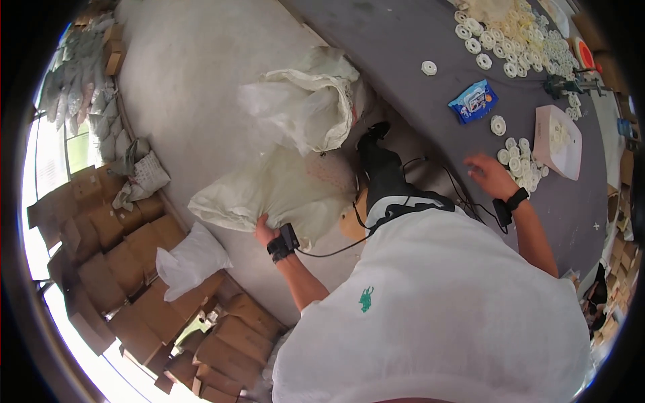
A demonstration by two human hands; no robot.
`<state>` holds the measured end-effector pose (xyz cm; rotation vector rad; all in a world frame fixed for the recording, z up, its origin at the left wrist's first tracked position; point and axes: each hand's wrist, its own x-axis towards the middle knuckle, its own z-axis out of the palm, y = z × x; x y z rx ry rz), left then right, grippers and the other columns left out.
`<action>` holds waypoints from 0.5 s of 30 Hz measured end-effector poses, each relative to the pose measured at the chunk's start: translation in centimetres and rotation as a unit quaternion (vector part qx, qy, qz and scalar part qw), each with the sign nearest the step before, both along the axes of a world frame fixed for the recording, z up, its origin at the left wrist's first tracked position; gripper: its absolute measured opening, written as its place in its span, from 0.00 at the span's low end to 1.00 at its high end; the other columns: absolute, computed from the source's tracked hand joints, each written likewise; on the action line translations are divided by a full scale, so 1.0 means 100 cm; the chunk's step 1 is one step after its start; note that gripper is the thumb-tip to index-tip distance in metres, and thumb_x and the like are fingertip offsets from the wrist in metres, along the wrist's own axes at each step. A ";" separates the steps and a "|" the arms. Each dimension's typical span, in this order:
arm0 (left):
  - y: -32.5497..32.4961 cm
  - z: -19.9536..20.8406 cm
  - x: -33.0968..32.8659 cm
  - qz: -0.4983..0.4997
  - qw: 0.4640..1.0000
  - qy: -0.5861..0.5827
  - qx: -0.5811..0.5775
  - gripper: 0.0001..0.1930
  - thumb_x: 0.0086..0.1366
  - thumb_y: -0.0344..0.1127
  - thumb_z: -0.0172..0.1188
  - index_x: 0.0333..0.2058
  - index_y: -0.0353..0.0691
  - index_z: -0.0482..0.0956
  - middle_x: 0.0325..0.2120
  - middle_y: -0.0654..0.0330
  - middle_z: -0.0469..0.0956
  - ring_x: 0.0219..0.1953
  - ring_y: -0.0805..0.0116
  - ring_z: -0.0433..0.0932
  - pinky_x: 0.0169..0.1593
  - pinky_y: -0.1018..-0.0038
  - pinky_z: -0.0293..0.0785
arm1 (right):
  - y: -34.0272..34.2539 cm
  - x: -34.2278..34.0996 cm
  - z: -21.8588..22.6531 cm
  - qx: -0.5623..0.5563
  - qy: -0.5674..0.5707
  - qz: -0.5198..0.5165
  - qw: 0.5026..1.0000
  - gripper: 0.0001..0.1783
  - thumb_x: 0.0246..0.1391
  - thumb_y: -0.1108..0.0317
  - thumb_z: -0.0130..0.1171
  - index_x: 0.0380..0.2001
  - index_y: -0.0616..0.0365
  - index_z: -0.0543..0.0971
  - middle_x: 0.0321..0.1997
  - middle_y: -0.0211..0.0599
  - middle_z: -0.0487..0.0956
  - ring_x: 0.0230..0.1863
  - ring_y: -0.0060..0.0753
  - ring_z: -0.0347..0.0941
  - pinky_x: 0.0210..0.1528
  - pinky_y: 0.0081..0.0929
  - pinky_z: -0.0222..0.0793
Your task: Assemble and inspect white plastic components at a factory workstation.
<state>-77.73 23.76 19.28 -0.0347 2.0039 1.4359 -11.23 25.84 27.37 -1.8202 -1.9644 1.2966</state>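
My left hand (267, 232) is closed on the edge of a large pale woven sack (282, 188), which sags on the floor to my left. Over the near side of the grey table, my right hand (492, 176) is empty, its fingers loosely bent and apart. Just beyond that hand lies a small heap of white plastic rings (517, 158). A single ring (498, 125) rests a little farther off, and a blue soft packet (474, 101) lies near it. Right of the heap stands a pinkish-white open box (549, 144).
A second white sack (302, 111), its mouth gaping, stands farther away on the floor (181, 47). Cardboard boxes (134, 252) are stacked at the left with a white bag (193, 260) on them. More rings (517, 43) cover the far table (396, 40). Cables run from both wrist bands.
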 end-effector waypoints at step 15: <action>-0.103 0.161 -0.070 -0.020 0.951 0.271 0.146 0.16 0.50 0.25 0.67 0.40 0.29 0.85 0.46 0.48 0.83 0.45 0.51 0.82 0.49 0.59 0.81 | 0.032 -0.054 -0.009 -0.021 0.022 0.133 0.991 0.17 0.62 0.64 0.60 0.53 0.55 0.80 0.51 0.44 0.79 0.52 0.52 0.77 0.55 0.44 0.73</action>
